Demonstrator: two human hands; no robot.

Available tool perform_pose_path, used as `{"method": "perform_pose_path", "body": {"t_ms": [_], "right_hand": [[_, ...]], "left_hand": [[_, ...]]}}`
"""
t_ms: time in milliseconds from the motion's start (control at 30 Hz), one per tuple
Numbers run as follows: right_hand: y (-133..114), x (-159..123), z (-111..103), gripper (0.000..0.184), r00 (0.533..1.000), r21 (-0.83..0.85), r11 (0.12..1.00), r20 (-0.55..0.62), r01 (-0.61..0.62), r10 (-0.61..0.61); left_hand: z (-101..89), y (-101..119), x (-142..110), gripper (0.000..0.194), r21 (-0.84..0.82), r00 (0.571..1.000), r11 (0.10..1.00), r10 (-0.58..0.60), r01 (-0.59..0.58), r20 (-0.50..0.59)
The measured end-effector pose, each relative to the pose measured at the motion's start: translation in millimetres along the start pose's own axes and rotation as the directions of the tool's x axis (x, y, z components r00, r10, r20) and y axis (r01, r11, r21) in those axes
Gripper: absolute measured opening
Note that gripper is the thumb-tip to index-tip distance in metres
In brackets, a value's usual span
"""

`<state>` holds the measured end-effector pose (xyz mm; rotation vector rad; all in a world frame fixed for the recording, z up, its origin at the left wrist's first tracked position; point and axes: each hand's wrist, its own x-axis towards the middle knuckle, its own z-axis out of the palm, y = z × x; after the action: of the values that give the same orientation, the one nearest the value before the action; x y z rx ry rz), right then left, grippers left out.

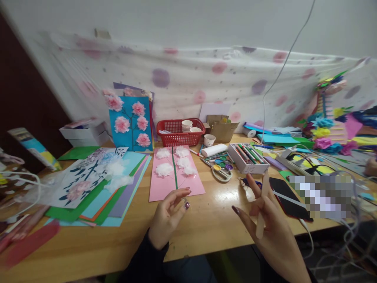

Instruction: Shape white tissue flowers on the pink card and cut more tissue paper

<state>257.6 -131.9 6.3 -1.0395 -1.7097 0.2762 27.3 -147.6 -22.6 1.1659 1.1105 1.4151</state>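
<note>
My left hand (169, 216) is above the table just in front of a pink card (156, 190), its fingers loosely curled and the thumb apart from the index finger. A small pale glint shows by the thumb tip; I cannot make out what it is. The card bears a green painted stem (173, 167) with several white tissue flowers (164, 169) around it. My right hand (268, 224) is raised at the right, palm turned inward. A flat wooden craft stick (260, 226) is held between its fingers, while thumb and index finger are spread.
Behind the card stand a red basket (181, 139) with paper cups and a blue card (118, 135) with pink flowers. Scissors (225, 175), a box of crayons (250, 168) and a black phone (290, 200) lie to the right. Coloured paper sheets (120, 210) are stacked at left.
</note>
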Motion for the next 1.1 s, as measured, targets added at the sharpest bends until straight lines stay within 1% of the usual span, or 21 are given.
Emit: {"method": "perform_pose_path", "body": {"t_ms": [67,100,200,300,333,367,433,500,533,600,700,767,833,900,967,1033,1100], "right_hand": [[5,2,1,0.025,0.998,0.020,1.000,0.051,-0.022,0.021],[6,2,0,0.025,0.998,0.054,0.997,0.049,-0.047,0.045],[6,0,-4,0.023,0.993,0.142,0.984,-0.026,-0.108,0.113],[0,-3,-5,0.022,0.984,0.196,0.970,-0.084,-0.141,0.160],[-2,-3,-5,0.022,0.980,0.203,0.968,-0.100,-0.148,0.171],[-4,-4,-5,0.024,0.977,0.208,0.966,-0.116,-0.152,0.178],[-8,-4,-3,0.026,0.973,0.215,0.966,-0.143,-0.146,0.179],[-10,-4,-2,0.027,0.976,0.219,0.967,-0.142,-0.131,0.165],[-10,-4,-1,0.027,0.979,0.223,0.967,-0.130,-0.125,0.157],[-10,-4,1,0.027,0.985,0.225,0.967,-0.094,-0.120,0.144],[-6,-3,6,0.030,0.990,0.182,0.977,-0.072,-0.108,0.123],[-2,-2,9,0.033,0.992,0.124,0.988,-0.067,-0.096,0.105],[1,-2,12,0.033,0.995,0.039,0.996,-0.043,-0.084,0.086],[2,-1,15,0.033,0.998,-0.063,0.996,-0.001,-0.068,0.068],[2,0,18,0.034,0.998,-0.130,0.991,0.043,-0.034,0.040],[4,3,24,0.033,0.997,-0.139,0.990,0.082,0.005,0.007],[8,5,31,0.029,0.994,-0.140,0.990,0.110,0.027,-0.012]], "left_hand": [[-0.8,0,0,0.025,0.012,0.999,1.000,0.027,-0.026,-0.047],[-1.4,1,1,0.024,0.006,0.997,0.999,0.035,-0.035,-0.067],[-3.3,1,3,0.024,-0.055,0.990,0.997,0.041,-0.049,-0.133],[-3.8,2,4,0.030,-0.096,0.980,0.994,0.023,-0.043,-0.197],[-3.2,3,3,0.031,-0.095,0.981,0.995,0.008,-0.027,-0.193],[-2.0,4,3,0.030,-0.090,0.986,0.996,-0.012,-0.003,-0.166],[1.7,7,1,0.029,-0.063,0.996,0.997,-0.058,0.054,-0.073],[6.6,9,-2,0.028,-0.005,0.996,0.996,-0.090,0.090,0.025],[8.9,10,-4,0.027,0.036,0.994,0.995,-0.095,0.093,0.058],[11.7,12,-6,0.024,0.140,0.993,0.988,-0.078,0.065,0.088],[10.4,14,-8,0.023,0.294,0.994,0.956,-0.041,0.011,0.097],[7.4,15,-8,0.026,0.364,0.994,0.931,-0.059,0.022,0.090],[4.9,15,-7,0.030,0.398,0.994,0.917,-0.081,0.044,0.078],[3.2,14,-7,0.029,0.410,0.994,0.911,-0.085,0.049,0.072],[0.2,14,-7,0.028,0.436,0.994,0.899,-0.085,0.046,0.070],[-7.7,18,-6,0.026,0.496,0.995,0.868,-0.075,0.032,0.068],[-24.0,27,-1,0.024,0.578,0.998,0.816,-0.038,0.004,0.048]]}}
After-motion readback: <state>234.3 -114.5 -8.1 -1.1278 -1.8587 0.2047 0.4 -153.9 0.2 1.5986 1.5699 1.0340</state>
